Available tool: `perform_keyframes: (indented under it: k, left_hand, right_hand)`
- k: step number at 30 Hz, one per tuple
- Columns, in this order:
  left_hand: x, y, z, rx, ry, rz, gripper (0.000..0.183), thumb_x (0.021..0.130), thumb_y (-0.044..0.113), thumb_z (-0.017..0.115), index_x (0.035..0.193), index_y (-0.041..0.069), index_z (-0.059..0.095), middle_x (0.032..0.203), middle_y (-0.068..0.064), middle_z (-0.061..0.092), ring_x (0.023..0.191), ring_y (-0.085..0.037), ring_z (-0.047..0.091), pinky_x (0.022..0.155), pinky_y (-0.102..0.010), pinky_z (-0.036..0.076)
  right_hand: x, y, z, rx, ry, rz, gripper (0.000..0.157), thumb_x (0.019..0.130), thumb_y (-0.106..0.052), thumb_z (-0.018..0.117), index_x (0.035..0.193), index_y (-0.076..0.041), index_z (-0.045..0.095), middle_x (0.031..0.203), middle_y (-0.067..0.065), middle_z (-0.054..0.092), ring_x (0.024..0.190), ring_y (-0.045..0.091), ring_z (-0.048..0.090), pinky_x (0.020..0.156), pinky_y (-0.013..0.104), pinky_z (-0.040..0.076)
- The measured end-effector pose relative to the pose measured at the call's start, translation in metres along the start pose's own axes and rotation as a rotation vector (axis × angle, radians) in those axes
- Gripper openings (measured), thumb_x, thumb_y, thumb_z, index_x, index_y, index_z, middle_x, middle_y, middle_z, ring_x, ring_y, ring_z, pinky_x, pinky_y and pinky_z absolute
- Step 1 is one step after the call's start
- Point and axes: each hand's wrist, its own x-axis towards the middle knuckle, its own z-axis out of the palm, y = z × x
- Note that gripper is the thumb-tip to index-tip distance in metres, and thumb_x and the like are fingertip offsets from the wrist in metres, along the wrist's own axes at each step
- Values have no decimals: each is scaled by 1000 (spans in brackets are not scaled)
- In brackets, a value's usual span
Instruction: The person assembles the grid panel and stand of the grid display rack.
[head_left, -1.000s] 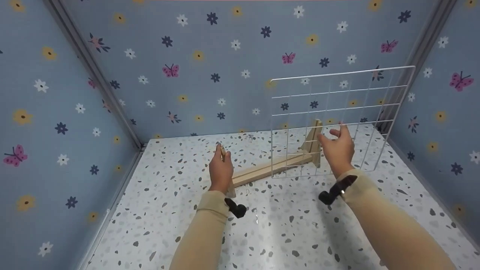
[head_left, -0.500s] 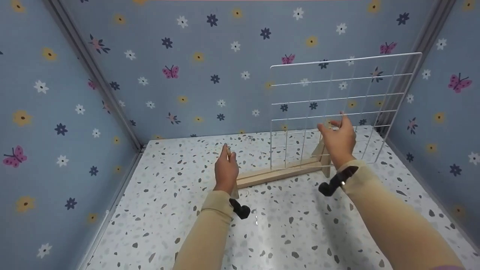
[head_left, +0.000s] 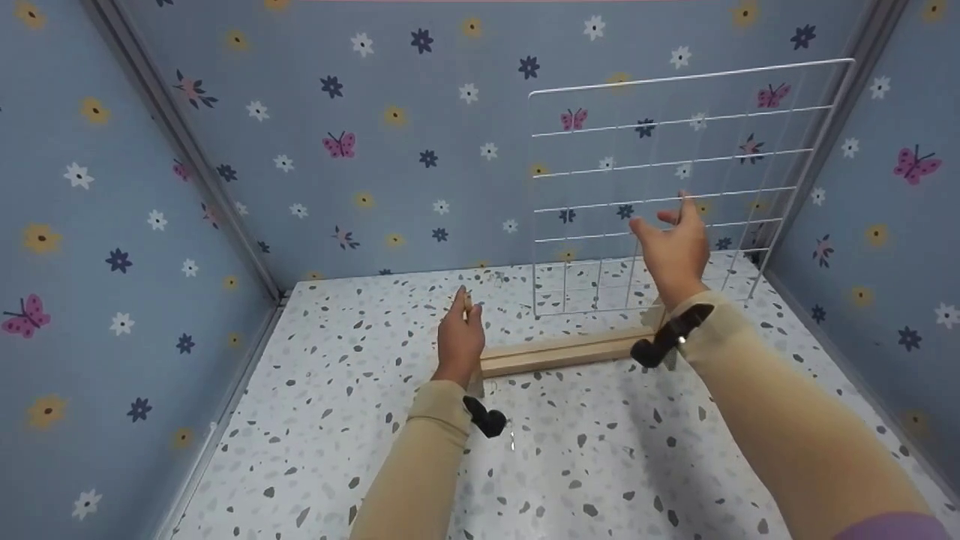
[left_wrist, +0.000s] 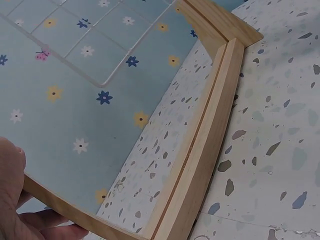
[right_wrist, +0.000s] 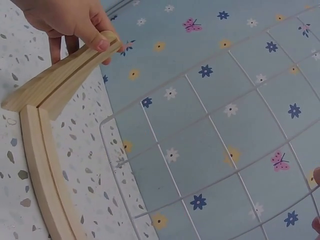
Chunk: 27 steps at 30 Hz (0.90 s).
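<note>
A pale wooden stand (head_left: 566,356) has a grooved crossbar and a tapering grooved end piece at either end. My left hand (head_left: 460,341) grips the top of its left end piece (right_wrist: 75,72), thumb on one side and fingers on the other. A white wire grid panel (head_left: 570,178) is held up by my right hand (head_left: 675,251), behind and above the crossbar and apart from it. Only fingertips of the right hand (right_wrist: 316,176) show at the edge of the right wrist view. In the head view the right forearm and wrist partly hide the stand's right end piece.
The speckled white tabletop (head_left: 337,465) spreads under the stand. Blue flower-and-butterfly panels form a back wall (head_left: 420,180) and two side walls, joined by grey metal corner posts (head_left: 187,150). The grid's top right corner lies in front of the right post in the head view.
My right hand has raised the wire grid panel, so its lower edge now clears the crossbar. The wooden stand has turned, its right end nearer me, and my left hand has shifted slightly right with it.
</note>
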Motion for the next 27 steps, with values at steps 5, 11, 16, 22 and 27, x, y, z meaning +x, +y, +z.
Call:
perform_keyframes:
  k: [5,11,16,22,27]
  left_hand:
    - [-1,2,3,-41,-15,-4,55,111,24,45,162,19,26,163,-13,32,102,-28,63,82,-39,47]
    - [0,3,5,-67,-23,-1,55,111,25,44,162,19,25,160,-14,37,65,-12,51,61,-32,41]
    - [-1,3,7,-66,-40,18,54,111,27,42,162,19,25,139,-22,55,47,-10,29,55,-29,38]
    - [-1,3,8,-74,-57,18,54,111,26,42,162,19,24,153,-18,45,46,-10,29,54,-29,38]
    - [1,2,7,-77,-58,3,55,111,30,42,162,22,24,162,-12,34,51,-12,32,58,-32,40]
  right_hand:
    - [2,-8,-1,9,2,9,91,94,-45,71,164,-25,16,151,4,49,126,24,54,100,37,48]
    - [3,-19,-1,-4,8,17,92,94,-46,70,164,-24,15,151,4,48,129,25,52,104,39,45]
    - [2,-29,0,-10,17,29,92,94,-45,71,164,-25,15,151,4,47,133,26,48,106,39,45]
    - [5,-40,1,-22,38,34,93,93,-44,72,164,-25,16,149,3,51,131,25,49,103,37,45]
    - [3,-52,4,5,38,23,90,94,-42,72,164,-25,17,149,2,51,124,23,55,100,35,49]
